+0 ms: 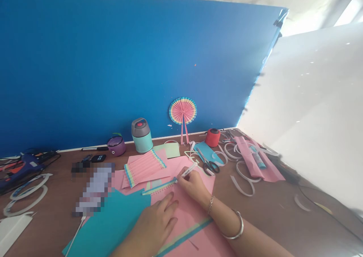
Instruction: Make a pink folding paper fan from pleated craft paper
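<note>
1. Right hand (193, 184): fingers pinch the white pen (190, 170), tip near the dotted, blue-edged border (162, 189).
2. Left hand (154, 223): fingers slightly spread, resting on the pink sheet (195, 209), which lies on the table (221, 190).
3. Risk: light left-hand pressure could let the sheet slide, misplacing dots.

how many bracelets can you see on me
2: a chain by the wrist of the right hand, and a silver bangle higher up that arm. More may be out of frame.

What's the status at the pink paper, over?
Right hand holding white marker, tip by dotted rows. Left hand on pink paper. Scissors lie beyond right hand.
</note>
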Motion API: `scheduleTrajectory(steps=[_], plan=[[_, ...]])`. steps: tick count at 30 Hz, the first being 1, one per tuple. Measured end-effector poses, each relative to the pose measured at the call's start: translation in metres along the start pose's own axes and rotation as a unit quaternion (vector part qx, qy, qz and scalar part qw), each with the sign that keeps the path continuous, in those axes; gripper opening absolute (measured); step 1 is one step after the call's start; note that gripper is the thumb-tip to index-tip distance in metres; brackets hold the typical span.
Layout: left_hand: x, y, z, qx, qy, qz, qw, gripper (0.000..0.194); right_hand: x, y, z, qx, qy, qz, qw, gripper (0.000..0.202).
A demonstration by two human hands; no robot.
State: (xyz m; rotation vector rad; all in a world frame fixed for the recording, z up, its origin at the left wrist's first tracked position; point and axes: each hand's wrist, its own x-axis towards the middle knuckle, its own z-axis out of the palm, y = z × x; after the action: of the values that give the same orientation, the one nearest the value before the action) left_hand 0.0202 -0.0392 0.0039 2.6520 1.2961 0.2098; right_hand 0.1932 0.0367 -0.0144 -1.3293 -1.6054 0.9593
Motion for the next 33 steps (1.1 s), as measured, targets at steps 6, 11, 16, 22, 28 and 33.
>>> scheduleTrajectory(steps=[6,11,16,22,28,33], plan=[[0.0008,0.0021,-0.0039,0.018,-0.031,-0.007,0.999,0.041,0.0008,0.0012,0.0,-0.023,-0.004,-0.001,1.0,0.01],[0.0013,0.0027,-0.0064,0.011,-0.038,-0.01,0.999,0.041,0.0022,0.0013,-0.0015,0.001,0.02,0.008,1.0,0.012],[0.0017,0.0013,-0.0044,0.008,-0.046,-0.008,0.999,0.042,0.0023,0.0036,-0.0013,-0.025,0.014,0.008,1.0,0.014],[0.0011,0.0002,-0.0017,-0.008,-0.02,-0.006,1.0,0.04,0.0025,0.0008,-0.0038,-0.014,0.032,0.0,0.999,0.012],[0.0005,0.0,-0.0012,-0.01,-0.022,-0.009,1.0,0.041,0.0028,0.0036,-0.0029,-0.022,0.024,0.002,0.999,0.01],[-0.0001,-0.0013,-0.0001,-0.004,-0.007,-0.002,1.0,0.04,0.0021,0.0051,-0.0011,-0.033,0.019,0.003,0.999,0.012]])
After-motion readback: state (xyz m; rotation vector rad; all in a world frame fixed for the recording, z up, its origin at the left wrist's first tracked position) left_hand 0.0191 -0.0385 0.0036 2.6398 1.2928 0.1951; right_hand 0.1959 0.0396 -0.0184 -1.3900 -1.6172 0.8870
